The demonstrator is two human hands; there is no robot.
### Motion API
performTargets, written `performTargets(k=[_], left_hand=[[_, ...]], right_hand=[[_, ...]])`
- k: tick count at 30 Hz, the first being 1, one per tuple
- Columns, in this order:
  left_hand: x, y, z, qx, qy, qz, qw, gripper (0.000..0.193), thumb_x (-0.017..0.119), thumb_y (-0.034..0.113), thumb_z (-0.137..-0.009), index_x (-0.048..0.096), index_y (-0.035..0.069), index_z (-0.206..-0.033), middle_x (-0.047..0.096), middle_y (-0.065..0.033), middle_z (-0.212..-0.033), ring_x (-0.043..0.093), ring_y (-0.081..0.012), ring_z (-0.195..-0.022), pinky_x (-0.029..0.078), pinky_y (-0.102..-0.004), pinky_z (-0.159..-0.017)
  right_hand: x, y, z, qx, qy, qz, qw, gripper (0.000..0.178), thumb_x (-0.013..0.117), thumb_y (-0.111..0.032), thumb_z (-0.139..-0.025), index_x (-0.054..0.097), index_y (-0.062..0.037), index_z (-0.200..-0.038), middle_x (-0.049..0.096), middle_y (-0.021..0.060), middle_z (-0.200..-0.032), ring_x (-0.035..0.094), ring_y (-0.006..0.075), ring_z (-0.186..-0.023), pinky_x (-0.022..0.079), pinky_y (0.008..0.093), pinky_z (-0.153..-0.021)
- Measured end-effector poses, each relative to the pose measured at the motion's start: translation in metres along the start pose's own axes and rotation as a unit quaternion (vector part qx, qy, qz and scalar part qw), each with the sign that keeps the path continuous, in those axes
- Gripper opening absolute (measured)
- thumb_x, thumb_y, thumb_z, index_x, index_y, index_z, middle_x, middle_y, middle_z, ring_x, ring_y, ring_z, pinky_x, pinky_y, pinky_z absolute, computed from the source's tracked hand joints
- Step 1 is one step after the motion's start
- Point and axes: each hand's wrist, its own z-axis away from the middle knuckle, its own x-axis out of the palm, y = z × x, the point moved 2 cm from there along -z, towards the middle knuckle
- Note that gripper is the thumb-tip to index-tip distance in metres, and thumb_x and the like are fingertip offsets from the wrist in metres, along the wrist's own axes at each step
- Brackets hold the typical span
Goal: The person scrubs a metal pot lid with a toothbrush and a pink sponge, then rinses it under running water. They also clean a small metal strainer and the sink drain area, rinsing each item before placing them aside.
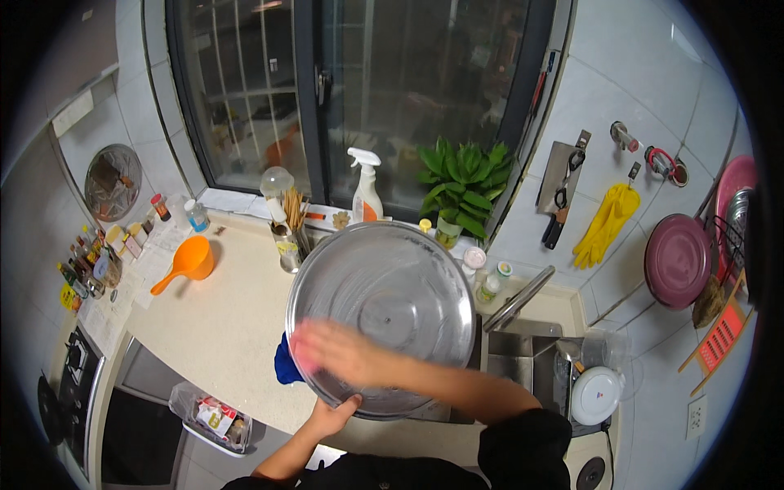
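A large round metal basin is tilted toward me over the counter and the sink's left side, its inside wet and streaked. My left hand grips the near left rim, thumb over the edge. Inside the basin, my right hand presses against the left wall, its forearm crossing from the right. Under its fingertips shows a blurred pink thing, whose kind I cannot make out. Partly hidden behind the basin's left edge, a blue cloth lies on the counter.
An orange ladle lies on the counter at left. Along the window stand a chopstick holder, a spray bottle and a plant. The faucet and sink are right; a bin sits below left.
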Motion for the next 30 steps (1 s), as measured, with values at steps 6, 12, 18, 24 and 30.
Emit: performTargets(k=[6, 12, 18, 24, 30], left_hand=[[0.004, -0.004, 0.004, -0.038, -0.058, -0.035, 0.997, 0.039, 0.056, 0.004, -0.076, 0.045, -0.002, -0.113, 0.055, -0.0074, -0.098, 0.051, -0.0158, -0.091, 0.043, -0.0295, -0.079], [-0.031, -0.025, 0.004, -0.124, 0.036, 0.199, 0.971, 0.041, 0.057, -0.004, -0.073, 0.045, 0.001, -0.112, 0.055, -0.0094, -0.098, 0.055, -0.0191, -0.093, 0.048, -0.0294, -0.077], [-0.048, -0.036, 0.005, -0.154, 0.030, 0.102, 0.982, 0.040, 0.058, 0.000, -0.074, 0.047, -0.002, -0.112, 0.055, -0.0086, -0.103, 0.051, -0.0171, -0.092, 0.041, -0.0290, -0.079], [-0.024, -0.019, 0.008, -0.152, 0.020, 0.085, 0.985, 0.033, 0.059, 0.003, -0.071, 0.049, 0.002, -0.103, 0.055, -0.0034, -0.074, 0.052, -0.0112, -0.058, 0.042, -0.0237, -0.048], [-0.029, -0.010, 0.011, -0.248, 0.056, 0.077, 0.964, 0.021, 0.060, 0.011, -0.075, 0.050, 0.003, -0.091, 0.050, -0.0005, -0.057, 0.029, -0.0058, -0.027, 0.021, -0.0227, -0.025]], right_hand=[[-0.032, 0.085, 0.010, 0.162, 0.081, 0.284, 0.942, 0.027, 0.043, -0.009, -0.078, 0.055, -0.0059, -0.102, 0.049, 0.0154, -0.114, 0.042, 0.0349, -0.108, 0.033, 0.0462, -0.089], [0.000, -0.017, 0.053, 0.058, -0.159, -0.056, 0.984, 0.040, 0.045, -0.013, -0.078, 0.047, -0.0027, -0.117, 0.042, 0.0124, -0.126, 0.036, 0.0283, -0.119, 0.025, 0.0430, -0.100], [-0.029, 0.022, 0.107, 0.217, -0.134, 0.146, 0.956, 0.032, 0.044, -0.011, -0.080, 0.050, -0.0066, -0.111, 0.044, 0.0118, -0.123, 0.038, 0.0272, -0.117, 0.027, 0.0421, -0.099], [-0.006, 0.020, 0.051, 0.120, -0.062, 0.083, 0.987, 0.029, 0.046, -0.008, -0.076, 0.051, -0.0049, -0.105, 0.047, 0.0111, -0.119, 0.041, 0.0280, -0.113, 0.030, 0.0420, -0.095], [0.005, 0.010, 0.085, 0.075, -0.048, 0.037, 0.995, 0.033, 0.050, -0.007, -0.073, 0.052, -0.0049, -0.106, 0.049, 0.0107, -0.115, 0.042, 0.0282, -0.112, 0.031, 0.0424, -0.094]])
